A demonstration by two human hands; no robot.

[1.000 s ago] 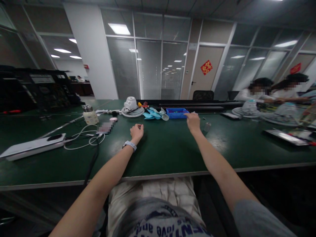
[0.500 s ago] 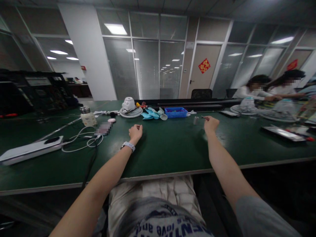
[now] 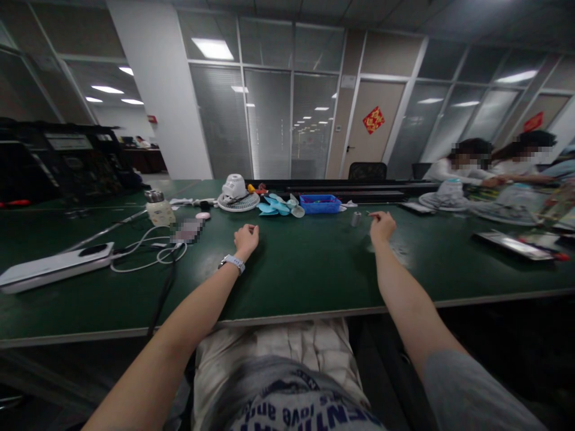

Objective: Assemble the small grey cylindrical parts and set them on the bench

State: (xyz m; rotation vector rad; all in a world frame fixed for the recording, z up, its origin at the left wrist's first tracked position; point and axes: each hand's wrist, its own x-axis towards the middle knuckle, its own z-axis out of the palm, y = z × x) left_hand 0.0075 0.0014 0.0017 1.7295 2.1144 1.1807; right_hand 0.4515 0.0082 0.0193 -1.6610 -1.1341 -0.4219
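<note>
My left hand (image 3: 247, 239) rests curled on the green table (image 3: 296, 263), its fingers closed; I cannot make out anything in them. Over the right half of the table, my right hand (image 3: 383, 226) pinches a small thin dark piece (image 3: 369, 213) that pokes out leftward from the fingertips, too small to name. Just left of that hand stands a small silvery cylinder (image 3: 356, 219), upright and apart from the fingers. Beyond my left hand lie blue fan blades (image 3: 274, 206) and a white fan head with its grille (image 3: 237, 196).
A blue basket (image 3: 320, 204) holds small parts at the back. To the left are a bottle (image 3: 160, 211), white cables (image 3: 135, 268) and a long white device (image 3: 56, 269). At right lies a tablet-like device (image 3: 514, 246), near co-workers (image 3: 471, 161) with fan parts.
Both hands stay nearly where they were. The right hand has shifted very slightly left with the small piece. The view has tilted a little.
</note>
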